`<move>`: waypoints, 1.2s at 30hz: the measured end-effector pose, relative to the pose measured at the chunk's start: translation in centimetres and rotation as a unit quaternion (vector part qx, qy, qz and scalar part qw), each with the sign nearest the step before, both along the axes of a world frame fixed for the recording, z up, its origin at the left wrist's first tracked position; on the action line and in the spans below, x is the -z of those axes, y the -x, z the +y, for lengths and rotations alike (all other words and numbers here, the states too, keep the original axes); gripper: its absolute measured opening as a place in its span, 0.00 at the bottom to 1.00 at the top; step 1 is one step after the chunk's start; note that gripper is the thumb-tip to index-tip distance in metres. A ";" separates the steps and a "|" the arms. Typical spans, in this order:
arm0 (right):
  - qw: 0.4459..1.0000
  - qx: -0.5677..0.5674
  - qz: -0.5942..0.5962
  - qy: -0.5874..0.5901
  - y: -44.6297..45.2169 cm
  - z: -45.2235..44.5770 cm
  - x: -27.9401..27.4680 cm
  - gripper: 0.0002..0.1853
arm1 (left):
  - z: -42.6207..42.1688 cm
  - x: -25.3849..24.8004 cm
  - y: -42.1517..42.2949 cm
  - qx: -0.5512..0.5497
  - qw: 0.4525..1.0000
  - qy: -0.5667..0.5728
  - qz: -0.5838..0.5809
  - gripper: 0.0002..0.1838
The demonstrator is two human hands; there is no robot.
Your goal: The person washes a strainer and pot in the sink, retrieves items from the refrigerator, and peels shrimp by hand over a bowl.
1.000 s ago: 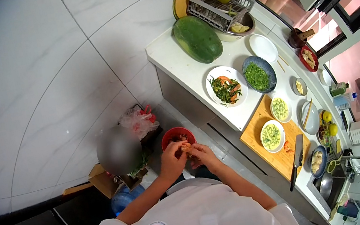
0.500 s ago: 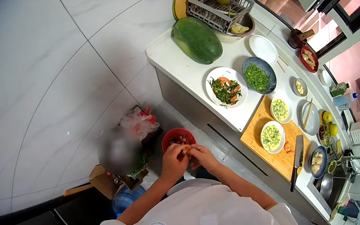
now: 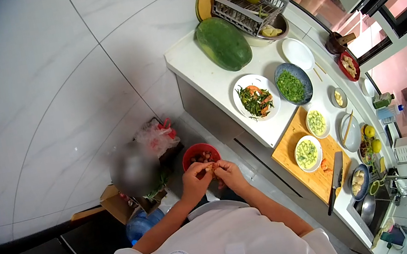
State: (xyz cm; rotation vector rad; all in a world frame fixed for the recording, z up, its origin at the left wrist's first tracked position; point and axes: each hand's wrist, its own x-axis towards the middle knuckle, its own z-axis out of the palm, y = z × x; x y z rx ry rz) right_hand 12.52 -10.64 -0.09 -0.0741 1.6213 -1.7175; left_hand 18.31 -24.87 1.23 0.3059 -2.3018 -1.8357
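Observation:
Fingertips of my left hand (image 3: 197,181) and my right hand (image 3: 232,176) meet in a pinch in front of my body. Between them is a small reddish-brown piece (image 3: 214,167), mostly covered by the fingers; its kind is too small to tell. Just beyond the hands, low by the floor, stands a red tub (image 3: 185,158). Inside it lie several small brownish lumps (image 3: 201,157), partly hidden by my hands.
To the right runs a white counter (image 3: 189,59) with a watermelon (image 3: 223,44), a plate of stir-fried vegetables (image 3: 256,98), a wooden cutting board (image 3: 288,149) with two bowls, and a knife (image 3: 335,182). At left are a cardboard box (image 3: 117,204) and a blue water bottle (image 3: 142,226).
My fingers have shifted slightly around the small piece, and both hands sit a little lower. More of the tub's contents shows now.

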 end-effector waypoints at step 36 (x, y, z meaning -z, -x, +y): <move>0.998 -0.020 0.066 -0.012 -0.2 0.2 -0.7 0.02 | -0.1 -3.1 -0.4 0.001 0.994 0.108 0.014 0.11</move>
